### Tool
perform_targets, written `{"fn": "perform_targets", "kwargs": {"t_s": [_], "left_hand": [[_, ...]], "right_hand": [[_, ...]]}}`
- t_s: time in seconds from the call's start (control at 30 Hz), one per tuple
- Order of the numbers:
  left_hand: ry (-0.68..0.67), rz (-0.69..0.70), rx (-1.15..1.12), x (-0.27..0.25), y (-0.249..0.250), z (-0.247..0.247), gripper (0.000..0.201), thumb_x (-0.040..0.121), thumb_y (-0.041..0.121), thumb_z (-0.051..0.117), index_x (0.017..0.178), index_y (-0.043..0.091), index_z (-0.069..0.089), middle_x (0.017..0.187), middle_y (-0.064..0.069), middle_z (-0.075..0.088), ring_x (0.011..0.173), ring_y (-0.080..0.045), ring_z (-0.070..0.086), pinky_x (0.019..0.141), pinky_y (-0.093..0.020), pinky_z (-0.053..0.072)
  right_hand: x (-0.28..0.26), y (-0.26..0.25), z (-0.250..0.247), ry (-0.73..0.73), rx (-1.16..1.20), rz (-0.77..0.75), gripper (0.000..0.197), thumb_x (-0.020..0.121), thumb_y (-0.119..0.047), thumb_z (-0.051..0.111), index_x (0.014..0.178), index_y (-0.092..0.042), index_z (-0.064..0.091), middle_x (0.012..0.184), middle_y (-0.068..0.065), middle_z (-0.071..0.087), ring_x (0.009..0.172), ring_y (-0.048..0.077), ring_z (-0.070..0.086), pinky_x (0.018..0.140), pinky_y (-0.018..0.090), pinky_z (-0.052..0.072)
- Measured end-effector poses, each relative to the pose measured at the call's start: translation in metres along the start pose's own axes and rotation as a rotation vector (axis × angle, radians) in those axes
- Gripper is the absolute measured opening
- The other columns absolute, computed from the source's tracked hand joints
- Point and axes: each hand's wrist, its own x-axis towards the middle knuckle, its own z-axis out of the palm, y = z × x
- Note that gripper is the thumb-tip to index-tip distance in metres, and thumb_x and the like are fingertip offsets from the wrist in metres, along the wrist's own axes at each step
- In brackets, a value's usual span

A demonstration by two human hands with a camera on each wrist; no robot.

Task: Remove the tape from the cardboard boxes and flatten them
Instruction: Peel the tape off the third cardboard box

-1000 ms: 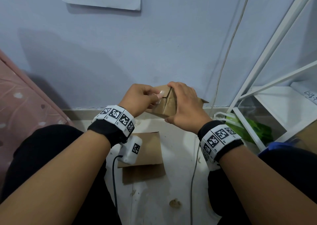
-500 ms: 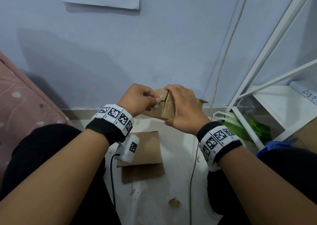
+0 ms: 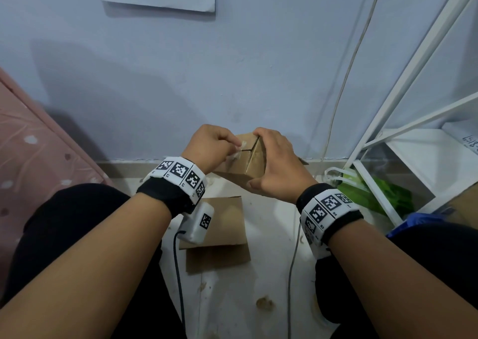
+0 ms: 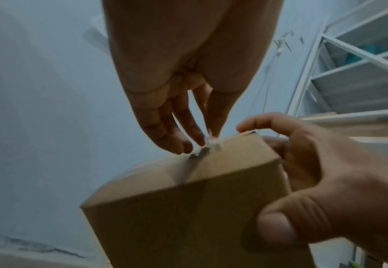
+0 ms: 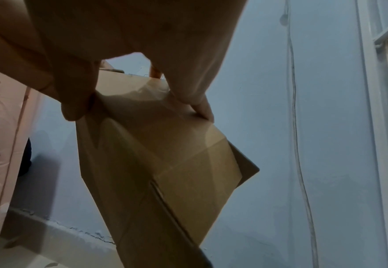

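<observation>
A small brown cardboard box (image 3: 243,168) (image 4: 188,208) (image 5: 160,154) is held in the air before the wall. My right hand (image 3: 274,165) (image 4: 302,181) grips it from the right, fingers over its top edge and thumb on the near face. My left hand (image 3: 214,147) (image 4: 188,130) pinches a crumpled strip of clear tape (image 3: 236,152) (image 4: 211,143) that still sticks along the seam of the box's top flaps. In the right wrist view the box's lower flaps hang loose. A flattened cardboard box (image 3: 222,232) lies on the floor beneath my hands.
I sit on a pale floor (image 3: 274,274) with my legs either side. A pink patterned mattress (image 3: 33,147) is on the left. A white metal shelf frame (image 3: 403,121) stands on the right with a green bag (image 3: 367,193) under it. A thin cable (image 3: 344,85) hangs down the wall.
My left hand has pulled the tape end leftward off the seam, and a crumpled white strip now shows between fingers and box. The box is tilted slightly more.
</observation>
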Motion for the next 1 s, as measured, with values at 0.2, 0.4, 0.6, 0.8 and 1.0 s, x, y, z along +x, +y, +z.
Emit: {"fn": "perform_targets", "kwargs": {"t_s": [0.2,0.4,0.6,0.8,1.0], "left_hand": [[0.014,-0.024,-0.014,-0.003,0.007,-0.004,0.024,0.072,0.025,0.057,0.069,0.018,0.08,0.084,-0.013,0.073,0.081,-0.016,0.062,0.081,-0.038,0.053],[-0.012,-0.062,0.081,-0.004,0.0,0.0,0.077,0.07,0.064,0.08,0.123,0.014,0.058,0.12,0.0,0.062,0.106,-0.015,0.06,0.084,-0.03,0.048],[-0.232,-0.333,0.241,-0.001,-0.009,-0.013,0.129,0.055,0.097,0.058,0.155,0.024,0.021,0.148,-0.003,0.043,0.116,-0.027,0.053,0.085,-0.042,0.046],[-0.171,-0.347,0.166,0.0,-0.017,-0.021,0.11,0.052,0.089,0.072,0.14,0.036,0.033,0.124,0.007,0.054,0.095,-0.014,0.059,0.094,-0.052,0.055],[-0.02,-0.25,0.098,0.001,-0.019,-0.019,0.104,0.072,0.057,0.085,0.154,0.026,0.03,0.131,0.003,0.051,0.104,-0.019,0.06,0.071,-0.029,0.052]], "right_hand": [[0.0,0.0,0.0,-0.01,0.005,-0.024,0.1,0.064,-0.025,0.092,0.146,-0.021,0.035,0.142,0.0,0.04,0.129,0.021,0.036,0.113,0.045,0.034],[0.0,-0.001,-0.001,0.044,0.086,-0.023,0.101,0.061,-0.025,0.091,0.145,-0.024,0.036,0.138,-0.008,0.04,0.13,0.019,0.039,0.109,0.042,0.041],[-0.003,-0.001,-0.002,0.022,0.142,-0.04,0.099,0.059,-0.022,0.092,0.142,-0.029,0.037,0.131,-0.014,0.038,0.127,0.018,0.04,0.105,0.036,0.043],[-0.004,0.002,0.003,0.003,0.172,-0.039,0.101,0.06,-0.022,0.093,0.142,-0.028,0.035,0.131,-0.015,0.035,0.125,0.014,0.04,0.102,0.031,0.042],[-0.002,0.009,0.014,-0.026,0.146,-0.023,0.104,0.064,-0.015,0.091,0.148,-0.021,0.03,0.135,-0.01,0.032,0.127,0.016,0.038,0.109,0.035,0.042]]}}
